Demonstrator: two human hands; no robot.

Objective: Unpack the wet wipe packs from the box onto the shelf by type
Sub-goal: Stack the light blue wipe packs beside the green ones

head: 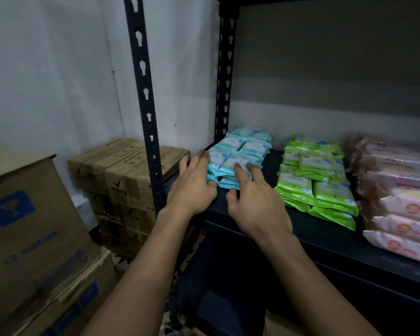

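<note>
Beside the teal packs (238, 154), green packs (318, 180), pink packs (398, 202), left cartons (126, 170).

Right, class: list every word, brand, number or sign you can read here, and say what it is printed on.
"THIS SIDE UP", seen upside down: top of the upper small brown cardboard carton left of the black metal shelf.
Fragile wine-glass sign, white on blue: big brown cardboard box at left.
Blue lettering below that sign: too blurred.
Tick logo and brand word on the small carton's side: too blurred.
Print on the blue, green and pink wipe packs: too small.
</note>
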